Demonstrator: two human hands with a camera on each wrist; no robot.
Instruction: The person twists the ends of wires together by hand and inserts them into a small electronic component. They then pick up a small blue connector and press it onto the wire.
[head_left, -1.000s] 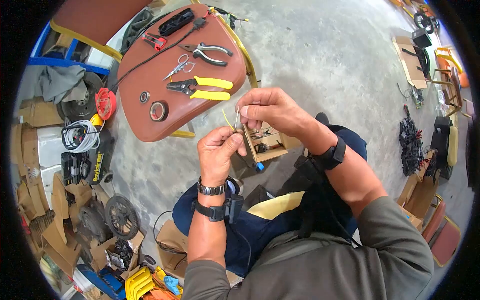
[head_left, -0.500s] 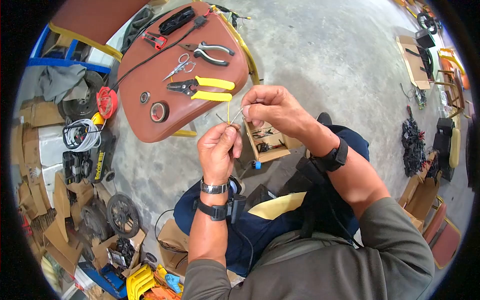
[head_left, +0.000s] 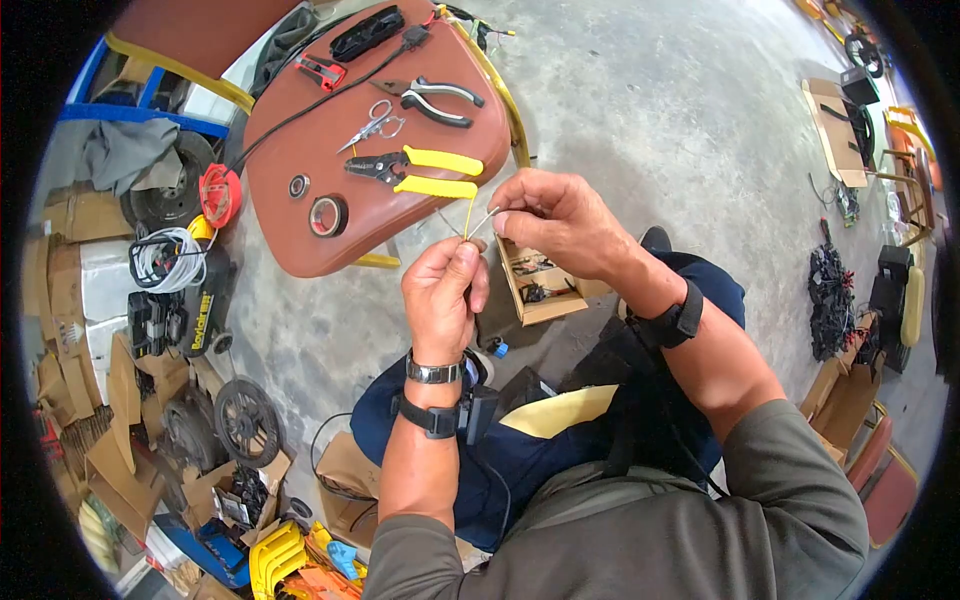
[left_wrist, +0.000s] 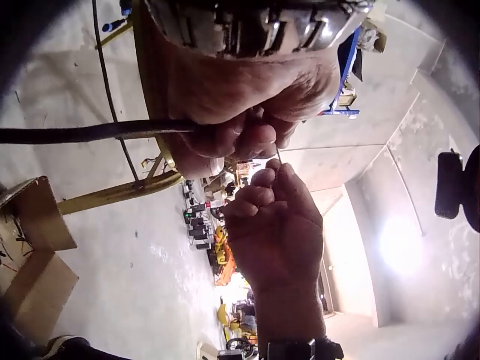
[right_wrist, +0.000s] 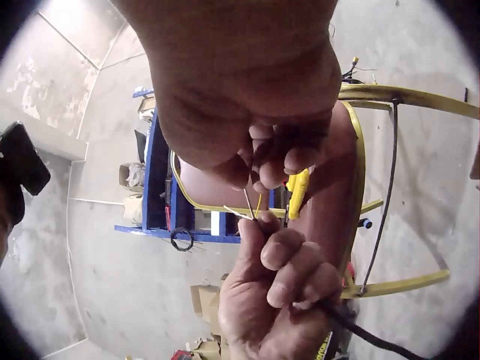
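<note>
Remotely, my left hand (head_left: 440, 298) is gripping a black cable (left_wrist: 75, 133); just beyond, my right hand (head_left: 560, 222) is pinching a thin wire (head_left: 484, 222), ideally tensioning gently.

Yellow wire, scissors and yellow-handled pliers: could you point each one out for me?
Yellow wire (head_left: 469, 216), head view: middle of its visible length.
Scissors (head_left: 373, 127), head view: where the two halves cross.
Yellow-handled pliers (head_left: 386, 168), head view: the dark metal head, near the handles.
</note>
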